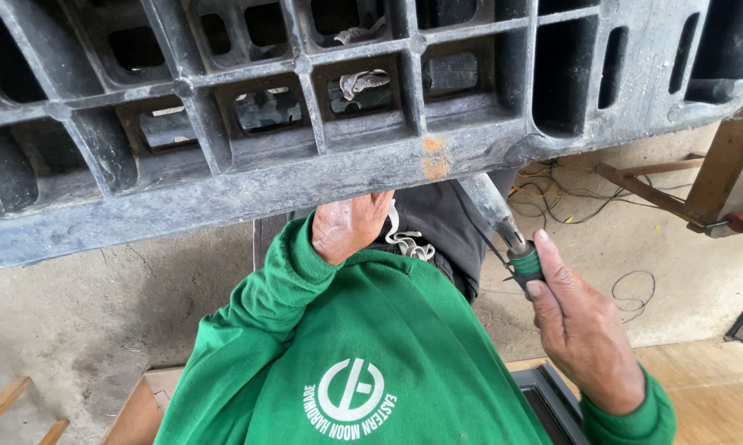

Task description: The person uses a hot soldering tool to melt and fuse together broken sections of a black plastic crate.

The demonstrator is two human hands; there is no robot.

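A grey plastic pallet [306, 177] with a ribbed grid fills the top of the view, tilted over me. My left hand [348, 224], in a green sleeve, reaches under its lower edge, fingers hidden behind it. My right hand [581, 330] grips a green-handled tool [525, 262], whose metal end [491, 206] points up to the pallet's edge beside an orange rust-coloured mark [435, 156].
Concrete floor [100, 313] lies below. Loose wires [553, 194] trail at the right near a wooden frame [717, 169]. A wooden board [717, 387] and a dark framed panel [553, 404] sit at the lower right. Rags [363, 81] show through the pallet openings.
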